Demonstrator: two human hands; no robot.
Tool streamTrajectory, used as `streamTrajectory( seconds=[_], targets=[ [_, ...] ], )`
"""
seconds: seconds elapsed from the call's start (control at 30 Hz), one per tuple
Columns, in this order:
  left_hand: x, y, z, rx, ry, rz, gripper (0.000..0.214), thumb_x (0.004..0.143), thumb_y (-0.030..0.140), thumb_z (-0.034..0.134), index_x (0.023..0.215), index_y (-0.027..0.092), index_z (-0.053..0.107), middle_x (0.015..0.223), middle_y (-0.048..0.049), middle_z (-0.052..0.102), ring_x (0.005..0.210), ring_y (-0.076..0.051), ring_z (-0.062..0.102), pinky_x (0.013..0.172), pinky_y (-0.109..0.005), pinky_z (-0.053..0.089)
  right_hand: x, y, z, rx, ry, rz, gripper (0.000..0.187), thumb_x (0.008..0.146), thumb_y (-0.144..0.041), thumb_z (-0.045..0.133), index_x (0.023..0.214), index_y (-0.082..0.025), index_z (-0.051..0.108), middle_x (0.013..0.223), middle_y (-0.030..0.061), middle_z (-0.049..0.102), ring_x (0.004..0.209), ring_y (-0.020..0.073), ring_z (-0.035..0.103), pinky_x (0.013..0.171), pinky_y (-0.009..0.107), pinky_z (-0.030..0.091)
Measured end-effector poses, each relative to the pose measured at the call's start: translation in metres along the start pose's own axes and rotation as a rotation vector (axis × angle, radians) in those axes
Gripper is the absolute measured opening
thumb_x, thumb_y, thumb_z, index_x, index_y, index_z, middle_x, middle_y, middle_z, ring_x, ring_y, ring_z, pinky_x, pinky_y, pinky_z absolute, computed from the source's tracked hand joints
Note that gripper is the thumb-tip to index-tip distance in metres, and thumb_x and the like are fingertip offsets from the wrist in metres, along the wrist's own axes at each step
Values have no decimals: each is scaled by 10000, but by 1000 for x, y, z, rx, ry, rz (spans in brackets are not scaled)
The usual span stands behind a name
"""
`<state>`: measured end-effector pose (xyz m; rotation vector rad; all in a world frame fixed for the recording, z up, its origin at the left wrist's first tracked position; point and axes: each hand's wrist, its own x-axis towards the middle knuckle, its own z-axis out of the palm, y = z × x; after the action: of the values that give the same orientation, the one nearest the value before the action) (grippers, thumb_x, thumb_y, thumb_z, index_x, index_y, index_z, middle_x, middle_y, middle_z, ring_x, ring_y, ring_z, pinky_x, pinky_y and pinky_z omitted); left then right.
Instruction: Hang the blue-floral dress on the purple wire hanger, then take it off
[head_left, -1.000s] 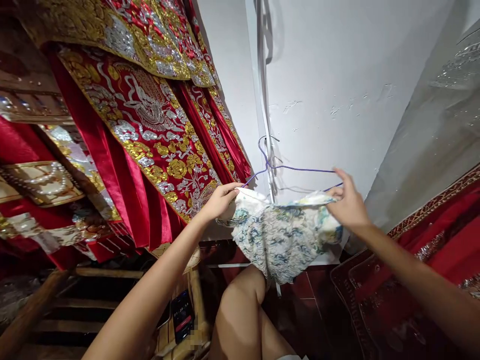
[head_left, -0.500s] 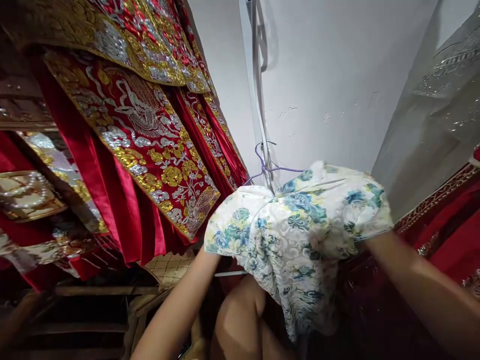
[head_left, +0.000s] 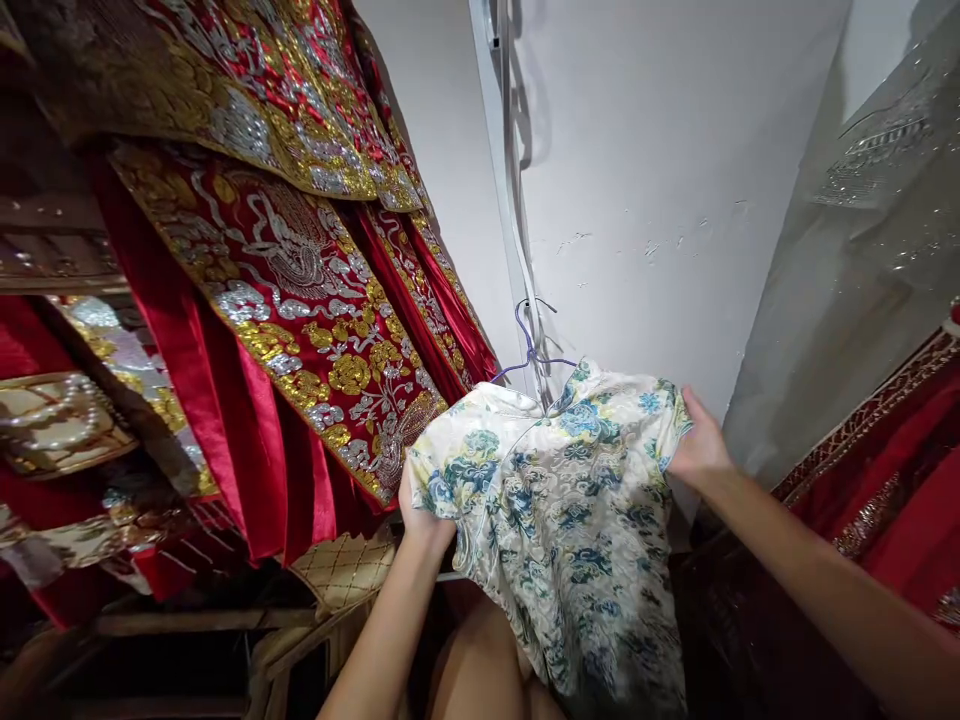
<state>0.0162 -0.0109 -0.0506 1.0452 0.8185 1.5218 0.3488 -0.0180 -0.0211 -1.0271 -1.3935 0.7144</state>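
Note:
A white dress [head_left: 570,530] with blue, green and yellow flowers, short sleeves and a small collar hangs on a purple wire hanger [head_left: 531,352]. The hanger's hook catches on a pale metal strip [head_left: 504,150] against the wall. My left hand [head_left: 421,520] is closed on the sleeve at the left, its fingers partly behind the cloth. At the other side, my right hand [head_left: 699,438] pinches the opposite sleeve's edge, thumb at the front. The dress spreads between both hands, its lower part falling in folds over my knees.
To the left hangs a red garment [head_left: 337,330] with gold and silver sequin embroidery. Below it are a gold quilted piece [head_left: 341,570] and a wooden frame [head_left: 285,640]. On the right are a sheer plastic cover [head_left: 847,250] and red beaded cloth [head_left: 892,500].
My right hand has come out from inside the right sleeve and now grips its edge. My left hand also shows at the left sleeve. The dress hangs flatter and lower in view.

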Motion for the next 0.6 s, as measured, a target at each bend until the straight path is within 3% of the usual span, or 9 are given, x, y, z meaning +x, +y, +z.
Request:
streamTrajectory(
  seconds=[0.13, 0.27, 0.37, 0.47, 0.53, 0.6],
  targets=[
    [2, 23, 10, -188, 69, -43, 588, 901, 659, 498, 1165, 185, 725, 1188, -114, 754, 1249, -340, 637, 1035, -483, 533, 42, -37, -9, 204, 71, 25, 885, 895, -785, 167, 1363, -169, 595, 1133, 178, 742, 1063, 356, 701, 832, 506, 565],
    [1, 28, -1, -131, 133, -26, 443, 821, 442, 690, 1191, 200, 686, 1224, -93, 740, 1211, -309, 659, 1029, -439, 531, 55, -85, 5, 175, 95, -27, 704, 987, -636, 133, 1489, -251, 442, 1345, 142, 654, 1140, 322, 672, 855, 495, 547],
    [-4, 26, -25, 105, 177, 67, 467, 728, 344, 777, 1160, 205, 671, 1219, -81, 730, 1177, -296, 663, 1035, -427, 510, 25, -115, 23, 120, 134, -68, 663, 1013, -609, 111, 1482, -280, 443, 1311, 136, 659, 1196, 317, 646, 894, 491, 541],
    [-12, 23, -43, 435, 33, 191, 421, 730, 353, 794, 1100, 184, 686, 1211, -103, 718, 1192, -290, 642, 1077, -417, 465, -31, -128, 43, 172, 190, -118, 578, 1028, -584, 168, 1350, -300, 554, 1152, 126, 707, 1198, 318, 641, 927, 494, 552],
    [-17, 18, -40, 573, -138, 214, 451, 762, 383, 775, 1152, 184, 666, 1252, -121, 695, 1220, -287, 623, 1093, -415, 445, -70, -125, 58, 171, 60, -239, 486, 1043, -548, 218, 1213, -343, 625, 1082, 89, 726, 1146, 296, 664, 928, 474, 565],
    [-21, 7, -28, 625, -211, 217, 500, 775, 430, 751, 1195, 189, 627, 1225, -120, 693, 1168, -278, 639, 1042, -404, 472, -102, -117, 76, 208, -213, -400, 424, 1048, -531, 276, 1228, -379, 629, 1139, 53, 727, 1128, 264, 675, 959, 442, 560]
  ],
)
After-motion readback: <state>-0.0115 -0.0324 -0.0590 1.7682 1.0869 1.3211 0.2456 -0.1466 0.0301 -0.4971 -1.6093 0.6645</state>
